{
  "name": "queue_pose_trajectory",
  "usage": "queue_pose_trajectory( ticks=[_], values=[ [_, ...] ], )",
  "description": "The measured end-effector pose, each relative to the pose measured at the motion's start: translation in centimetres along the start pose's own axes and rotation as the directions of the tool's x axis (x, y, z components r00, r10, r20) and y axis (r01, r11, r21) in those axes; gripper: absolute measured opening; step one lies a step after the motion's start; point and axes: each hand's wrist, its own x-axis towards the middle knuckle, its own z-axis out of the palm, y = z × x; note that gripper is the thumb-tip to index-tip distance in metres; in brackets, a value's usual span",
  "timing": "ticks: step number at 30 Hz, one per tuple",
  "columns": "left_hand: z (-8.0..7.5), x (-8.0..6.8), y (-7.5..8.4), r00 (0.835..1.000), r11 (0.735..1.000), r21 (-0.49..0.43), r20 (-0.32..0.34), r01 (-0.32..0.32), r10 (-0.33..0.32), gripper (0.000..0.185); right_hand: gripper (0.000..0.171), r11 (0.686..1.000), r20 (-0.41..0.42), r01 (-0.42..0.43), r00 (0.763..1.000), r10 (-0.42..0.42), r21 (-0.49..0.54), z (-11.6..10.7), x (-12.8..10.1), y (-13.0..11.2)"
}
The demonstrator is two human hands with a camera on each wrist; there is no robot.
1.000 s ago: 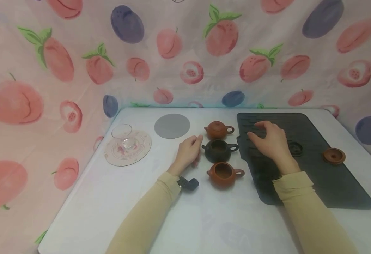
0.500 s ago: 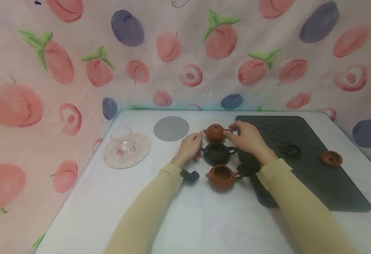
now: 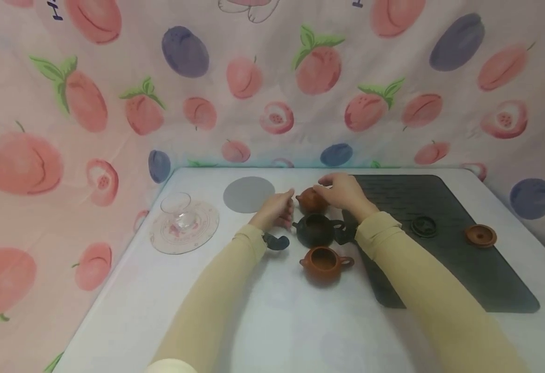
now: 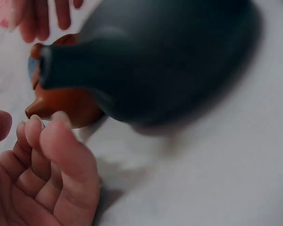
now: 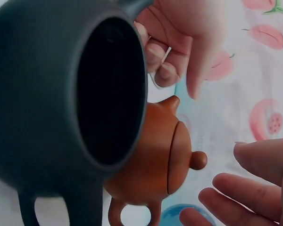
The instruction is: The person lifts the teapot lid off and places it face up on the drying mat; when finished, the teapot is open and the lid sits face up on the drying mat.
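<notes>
Fingers of your right hand [image 3: 342,192] hovered loosely spread, grasping nothing, over the lidded brown teapot [image 3: 311,201] toward the table's far edge, apparently poised for its knob, while your left hand [image 3: 276,210], curled and empty, rested beside its spout.

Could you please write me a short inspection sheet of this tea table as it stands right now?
Surface: white table, dark mat on its right side.
Job's things: lidded brown teapot; open black teapot; open brown teapot.
Clutter: black lid, brown lid, glass cup on saucer, grey coaster.
Hands: right hand open over lidded teapot; left hand beside it.
Cables: nothing seen.
Surroundings: fruit-print cloth.
</notes>
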Motion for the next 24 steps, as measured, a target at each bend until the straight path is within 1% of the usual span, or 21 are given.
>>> queue_pose_trajectory(
  ticks=[2, 4, 8, 12, 17, 20, 24],
  values=[
    [0.0, 0.3, 0.1, 0.999, 0.998, -0.056, 0.004, 0.036, -0.036, 0.049, 0.047, 1.0, 0.0, -0.01, 1.0, 0.01, -0.019, 0.2, 0.2, -0.2],
    [0.2, 0.4, 0.3, 0.999, 0.994, -0.098, 0.011, 0.054, -0.054, 0.049, 0.046, 0.999, 0.0, -0.025, 1.0, 0.025, -0.038, 0.3, 0.3, -0.4],
    [0.7, 0.7, 0.5, 0.999, 0.99, -0.131, 0.015, 0.05, -0.048, 0.048, 0.042, 0.997, -0.001, -0.049, 0.999, 0.049, -0.064, 0.5, 0.5, -0.6],
    [1.0, 0.9, 0.4, 1.0, 0.993, -0.113, 0.006, 0.03, -0.03, 0.047, 0.036, 0.994, -0.011, -0.071, 0.997, 0.07, -0.08, 0.7, 0.6, -0.6],
    [1.2, 1.0, 0.1, 1.0, 0.998, -0.054, -0.006, 0.01, -0.011, 0.046, 0.035, 0.992, -0.034, -0.082, 0.996, 0.078, -0.1, 1.0, 0.9, -0.6],
    [1.2, 0.9, 0.0, 1.0, 0.999, -0.043, -0.01, -0.005, 0.005, 0.044, 0.034, 0.989, -0.057, -0.094, 0.995, 0.088, -0.117, 1.4, 1.1, -0.8],
    [1.2, 0.5, 0.0, 1.0, 0.999, -0.03, -0.01, -0.03, 0.03, 0.041, 0.031, 0.986, -0.077, -0.125, 0.99, 0.117, -0.111, 2.0, 1.2, -0.9]
  ],
)
